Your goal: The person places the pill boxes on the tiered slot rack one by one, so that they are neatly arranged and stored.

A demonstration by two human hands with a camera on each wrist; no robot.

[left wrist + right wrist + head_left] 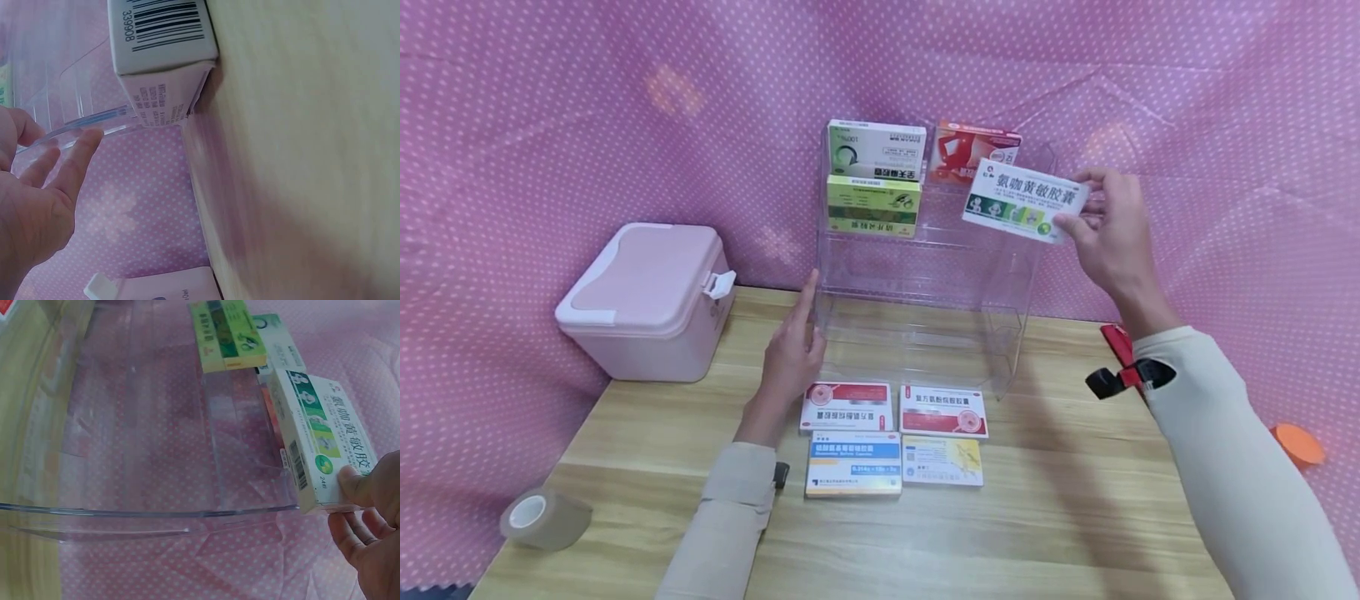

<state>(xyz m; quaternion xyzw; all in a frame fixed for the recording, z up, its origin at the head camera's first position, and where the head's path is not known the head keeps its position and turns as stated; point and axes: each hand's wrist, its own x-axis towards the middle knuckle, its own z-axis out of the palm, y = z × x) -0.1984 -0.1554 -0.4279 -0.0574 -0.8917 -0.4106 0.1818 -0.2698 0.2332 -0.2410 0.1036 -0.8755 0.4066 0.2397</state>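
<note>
My right hand (1112,233) pinches one end of a white and green medicine box (1026,200), thumb on the printed front, holding it tilted near the upper right of a clear tiered display rack (925,271). In the right wrist view the same medicine box (322,434) partly covers a red box behind it. With fingers extended, my left hand (792,350) touches the rack's left side; the left wrist view shows the fingertips at its clear edge. On the upper tiers sit a white-green box (876,148), a yellow-green box (874,207) and a red box (962,150).
Before the rack lie two red-white boxes (847,407), a blue-white box (853,462) and a yellow-white box (942,461). A pink lidded case (643,300) stands left, a tape roll (546,518) nearer. An orange object (1296,446) is far right. Pink dotted cloth hangs behind.
</note>
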